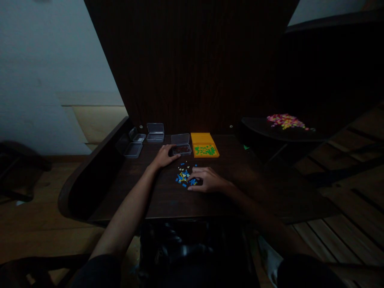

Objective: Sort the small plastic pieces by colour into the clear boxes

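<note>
My left hand (164, 156) is at the left end of a clear plastic box (186, 151), its thumb along the front edge and a finger near the back. The box has its lid (180, 139) raised and holds small dark reddish-brown pieces. To the right, my right hand (209, 180) is over the edge of a loose pile of small blue, yellow and white pieces (183, 177) on the dark wooden table (168, 204). Its thumb and index finger are apart, with blue pieces beside and between them. No piece can be seen gripped in it.
A yellow box (200, 138) with green pieces stands open right of the clear box. More clear boxes (155, 136) sit at the back left, by a raised side panel (90, 176). Pink and yellow pieces (286, 121) lie on a dark surface at right.
</note>
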